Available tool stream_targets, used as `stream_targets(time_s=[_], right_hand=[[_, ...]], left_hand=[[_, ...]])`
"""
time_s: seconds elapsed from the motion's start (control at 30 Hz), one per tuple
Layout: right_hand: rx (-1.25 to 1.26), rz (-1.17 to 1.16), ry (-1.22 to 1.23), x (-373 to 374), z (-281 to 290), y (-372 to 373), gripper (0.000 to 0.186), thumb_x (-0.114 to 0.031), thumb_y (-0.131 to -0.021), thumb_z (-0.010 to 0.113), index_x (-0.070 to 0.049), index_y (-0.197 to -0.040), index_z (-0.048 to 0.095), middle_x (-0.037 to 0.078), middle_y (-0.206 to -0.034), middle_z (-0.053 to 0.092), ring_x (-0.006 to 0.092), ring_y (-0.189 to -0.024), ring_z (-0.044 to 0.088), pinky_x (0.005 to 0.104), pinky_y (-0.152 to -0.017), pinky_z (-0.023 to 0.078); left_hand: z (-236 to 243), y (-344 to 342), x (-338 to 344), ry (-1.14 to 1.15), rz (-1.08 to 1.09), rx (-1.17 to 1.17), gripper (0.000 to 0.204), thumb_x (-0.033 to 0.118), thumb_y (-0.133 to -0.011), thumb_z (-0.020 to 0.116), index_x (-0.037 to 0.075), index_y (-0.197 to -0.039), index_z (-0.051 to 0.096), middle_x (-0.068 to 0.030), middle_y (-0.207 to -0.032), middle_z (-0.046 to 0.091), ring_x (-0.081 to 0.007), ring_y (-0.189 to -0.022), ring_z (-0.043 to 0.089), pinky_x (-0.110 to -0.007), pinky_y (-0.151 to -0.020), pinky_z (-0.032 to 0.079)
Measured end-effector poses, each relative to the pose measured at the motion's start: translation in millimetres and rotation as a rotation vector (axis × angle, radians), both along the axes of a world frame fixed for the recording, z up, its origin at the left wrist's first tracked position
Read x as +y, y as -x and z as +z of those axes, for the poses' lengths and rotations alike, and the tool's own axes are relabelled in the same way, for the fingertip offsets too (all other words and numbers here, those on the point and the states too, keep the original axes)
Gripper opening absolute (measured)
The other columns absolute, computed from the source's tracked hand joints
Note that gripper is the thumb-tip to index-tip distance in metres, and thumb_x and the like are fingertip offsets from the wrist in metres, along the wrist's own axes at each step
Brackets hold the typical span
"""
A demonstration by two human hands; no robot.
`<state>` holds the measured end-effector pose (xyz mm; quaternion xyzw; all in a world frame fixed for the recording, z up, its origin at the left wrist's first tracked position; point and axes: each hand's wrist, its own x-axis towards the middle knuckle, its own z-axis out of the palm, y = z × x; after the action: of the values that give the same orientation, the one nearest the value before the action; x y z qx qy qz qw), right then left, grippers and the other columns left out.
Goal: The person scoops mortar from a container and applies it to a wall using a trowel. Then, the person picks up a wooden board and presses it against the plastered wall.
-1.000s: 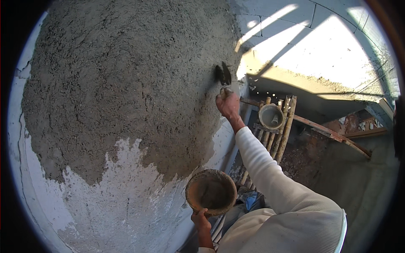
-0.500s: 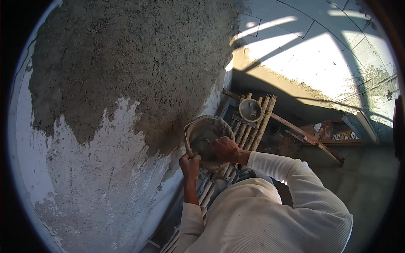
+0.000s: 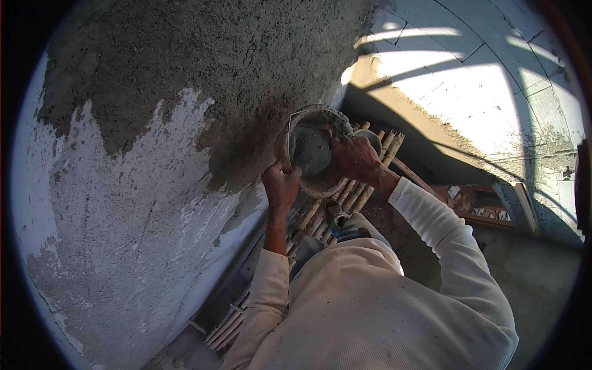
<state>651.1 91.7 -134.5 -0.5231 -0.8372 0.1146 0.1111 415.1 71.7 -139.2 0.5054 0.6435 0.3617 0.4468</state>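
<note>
A mortar-crusted bucket is held up close to the wall, its mouth tipped toward me. My left hand is closed on its near left rim. Grey wet mortar shows inside. My right hand is at the bucket's right side, fingers curled over the opening. What those fingers hold, if anything, is hidden. A lump of mortar lies on the rim just beyond them. To the left, dark rough mortar covers the upper wall, with ragged lower edges above whitish wall.
Under my feet runs a platform of wooden poles. A smaller round container stands on it, mostly hidden behind my right hand. Sunlit block wall rises at far right, with a leaning board below.
The bucket has risen and come nearer the wall, tipping more toward me. My right hand has moved from inside the bucket to its right rim. My left hand keeps its grip.
</note>
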Motion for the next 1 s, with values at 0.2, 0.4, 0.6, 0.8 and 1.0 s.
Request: stream_targets(time_s=[0.2, 0.4, 0.6, 0.8, 1.0], right_hand=[[-0.076, 0.085, 0.266, 16, 17, 4, 0.016, -0.020, -0.081, 0.072, -0.005, -0.084, 0.075, 0.019, -0.087, 0.075, 0.0386, -0.085, 0.075, 0.0496, -0.074, 0.061], [0.211, -0.143, 0.898, 65, 25, -22, 0.023, -0.024, -0.093, 0.066, -0.004, -0.096, 0.074, 0.010, -0.073, 0.065, 0.0204, -0.065, 0.067, 0.0362, -0.054, 0.055], [0.500, -0.145, 1.154, 43, -13, -30, 0.021, -0.018, -0.091, 0.070, 0.002, -0.096, 0.071, 0.008, -0.068, 0.064, 0.0159, -0.052, 0.060, 0.0311, -0.046, 0.049], [0.997, -0.117, 1.213, -3, -39, -25, 0.024, -0.021, -0.094, 0.068, 0.002, -0.099, 0.073, 0.007, -0.069, 0.064, 0.0149, -0.053, 0.060, 0.0309, -0.048, 0.049], [1.159, -0.267, 1.093, -47, -18, -37, 0.028, -0.026, -0.096, 0.067, 0.002, -0.097, 0.071, 0.008, -0.074, 0.065, 0.0135, -0.055, 0.060, 0.0300, -0.052, 0.049]], left_hand=[[-19, 6, -2, -0.109, 0.012, 0.118, 0.022, 0.009, -0.081, 0.073, 0.000, -0.067, 0.058, -0.0054, -0.057, 0.058, -0.0110, -0.058, 0.056, -0.035, -0.063, 0.048], [17, -5, -11, -0.140, 0.030, 0.056, 0.027, 0.006, -0.082, 0.072, 0.002, -0.064, 0.052, -0.0019, -0.057, 0.052, -0.0082, -0.059, 0.049, -0.033, -0.061, 0.044], [-4, 9, -16, -0.073, 0.017, -0.035, 0.023, 0.007, -0.087, 0.070, 0.002, -0.068, 0.058, 0.0007, -0.065, 0.058, -0.0062, -0.063, 0.052, -0.029, -0.064, 0.044], [-18, -6, -19, -0.002, 0.083, -0.179, 0.006, 0.007, -0.089, 0.071, 0.002, -0.085, 0.069, 0.0019, -0.082, 0.067, -0.0075, -0.075, 0.058, -0.029, -0.070, 0.047], [-51, -28, -23, 0.153, 0.267, -0.444, 0.022, 0.003, -0.083, 0.072, 0.004, -0.105, 0.070, -0.0009, -0.099, 0.068, -0.0119, -0.086, 0.065, -0.031, -0.073, 0.052]])
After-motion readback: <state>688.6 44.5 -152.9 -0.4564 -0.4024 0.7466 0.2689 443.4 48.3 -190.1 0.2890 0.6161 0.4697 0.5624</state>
